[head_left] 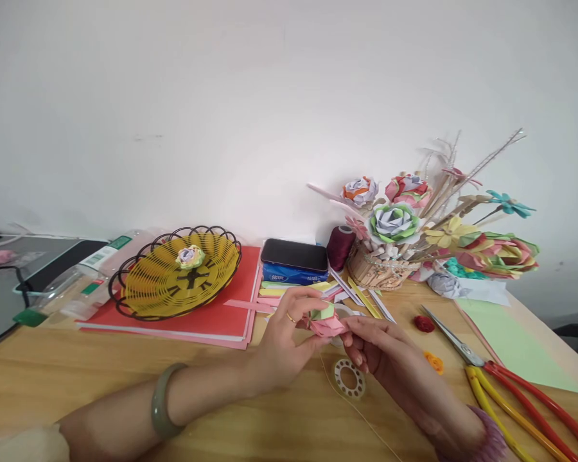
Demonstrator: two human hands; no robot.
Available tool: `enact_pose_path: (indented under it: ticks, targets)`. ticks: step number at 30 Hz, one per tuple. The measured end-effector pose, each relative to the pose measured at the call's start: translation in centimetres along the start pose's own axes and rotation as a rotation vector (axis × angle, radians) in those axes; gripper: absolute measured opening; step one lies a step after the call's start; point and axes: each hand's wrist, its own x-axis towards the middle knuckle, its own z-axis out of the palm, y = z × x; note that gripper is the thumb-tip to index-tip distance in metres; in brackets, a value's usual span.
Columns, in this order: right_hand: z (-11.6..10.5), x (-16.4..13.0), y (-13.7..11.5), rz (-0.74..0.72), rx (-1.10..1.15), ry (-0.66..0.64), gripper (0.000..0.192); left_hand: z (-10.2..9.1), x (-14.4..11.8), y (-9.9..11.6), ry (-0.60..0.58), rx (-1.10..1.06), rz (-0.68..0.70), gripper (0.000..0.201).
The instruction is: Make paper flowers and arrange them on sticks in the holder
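A pink and green folded paper flower [326, 323] is held up just above the table. My left hand [289, 343] grips it from the left, thumb below and fingers above. From the right, my right hand [380, 343] pinches the flower's edge between thumb and forefinger. Below the hands lies a white ring-shaped spool [337, 378] with holes around its rim. A thin thread [361, 416] runs down across the table near it. Part of a white tape roll [349, 310] shows behind the fingers.
Large scissors [472, 359] lie open at the right, beside green paper [525, 346]. A yellow basket [149, 276] holding a small paper flower [190, 256] rests on red paper at the left. Behind my hands are a phone [295, 254], paper strips [363, 298] and a flower-filled pot [383, 273].
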Motion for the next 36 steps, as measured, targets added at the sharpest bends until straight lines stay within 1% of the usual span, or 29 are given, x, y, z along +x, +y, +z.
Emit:
enact_pose_path:
  ticks: [7,13,19,21,23,27,32,36]
  targets:
    - [0.37,0.18,0.06,-0.012,-0.065,0.032,0.028,-0.02,0.11,0.25,-0.003,0.023,0.042,0.028]
    - [0.52,0.09,0.25,-0.003,-0.072,0.062,0.030,-0.20,0.17,0.44,0.004,0.127,0.133,0.032]
    - [0.82,0.01,0.30,-0.016,-0.135,0.060,0.032,-0.19,0.14,0.39,0.000,0.151,0.168,0.030]
    - [0.67,0.00,0.28,-0.019,-0.145,0.049,0.032,-0.17,0.14,0.32,-0.001,0.139,0.161,0.031]
    - [0.41,-0.01,0.22,-0.023,-0.161,0.012,0.032,-0.17,0.15,0.28,-0.004,0.125,0.141,0.032]
    - [0.12,-0.07,0.07,-0.062,-0.248,-0.048,0.030,-0.20,0.12,0.28,-0.018,0.104,0.120,0.035]
    - [0.64,-0.35,-0.15,-0.130,-0.416,-0.003,0.030,-0.18,-0.02,0.38,-0.026,0.094,0.106,0.032]
    - [0.94,-0.54,-0.37,-0.152,-0.497,0.031,0.031,-0.12,-0.04,0.41,-0.037,0.074,0.072,0.032]
